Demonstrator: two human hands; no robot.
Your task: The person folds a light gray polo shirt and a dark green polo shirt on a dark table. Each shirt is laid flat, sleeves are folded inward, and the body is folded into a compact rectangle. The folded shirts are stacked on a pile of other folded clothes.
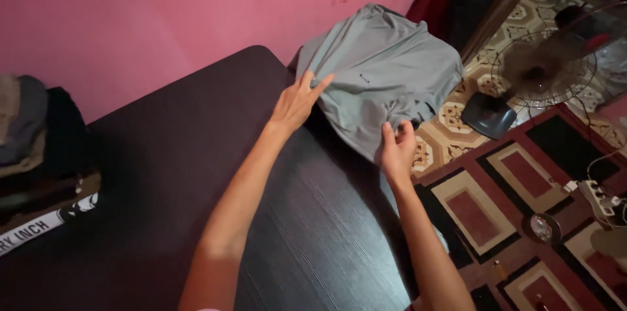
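Note:
A grey garment [385,69] lies bunched at the far corner of a dark wooden table [196,174], partly hanging over its edge. My left hand [297,103] rests flat on the garment's left edge, fingers stretched out against the cloth. My right hand [397,147] pinches the garment's lower hem at the table's right edge, fingers closed on the fabric.
A pink wall [163,10] runs behind the table. Folded dark clothes [32,134] are stacked at the left. On the patterned floor at right stand an electric fan [539,72], a power strip [597,196] and a small round glass dish [544,226].

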